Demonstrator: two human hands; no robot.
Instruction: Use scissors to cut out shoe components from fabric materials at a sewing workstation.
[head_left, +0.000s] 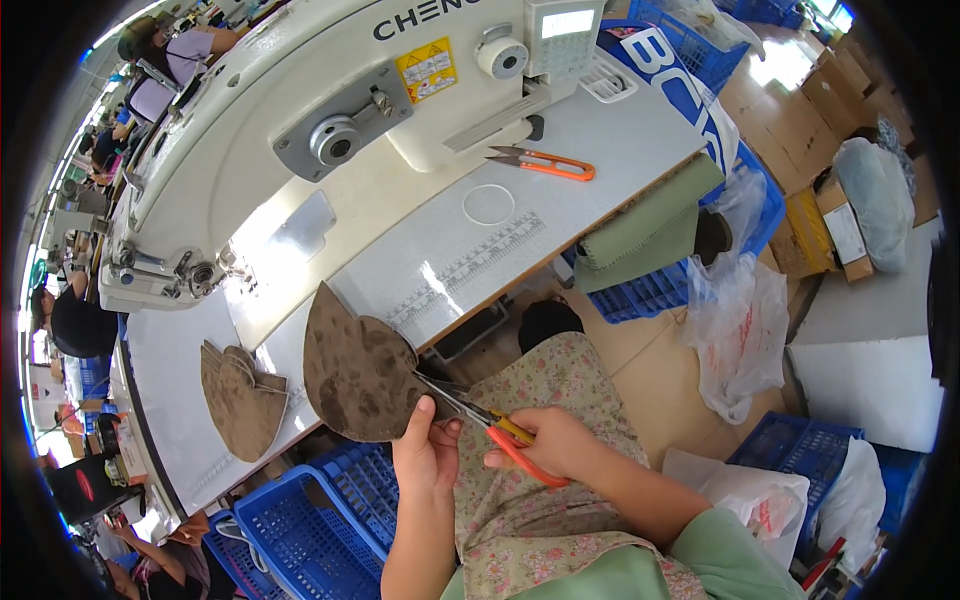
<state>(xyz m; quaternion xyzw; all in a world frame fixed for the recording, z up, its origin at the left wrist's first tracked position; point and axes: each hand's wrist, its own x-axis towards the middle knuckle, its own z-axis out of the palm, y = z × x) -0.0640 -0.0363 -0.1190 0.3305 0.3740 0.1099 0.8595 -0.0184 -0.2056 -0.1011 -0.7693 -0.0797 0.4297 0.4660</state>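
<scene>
A brown, mottled fabric piece (355, 375) with a pointed top and curved sides rests partly on the sewing table's front edge. My left hand (427, 450) pinches its lower right corner, thumb on top. Closed around orange and yellow handles, my right hand (545, 440) holds a pair of scissors (510, 450). Their blades reach the fabric's right edge beside my left fingers; whether they are cutting through it I cannot tell. To the left on the table lies a similar brown piece (240, 405) with smaller layered parts.
A white sewing machine (300, 100) spans the table (400, 300). Orange thread snips (545, 163) lie behind on the tabletop. Blue crates (290, 520) stand below at left. Green fabric (640, 235) sits over another crate at right, near plastic bags (740, 340) and cardboard boxes (800, 230).
</scene>
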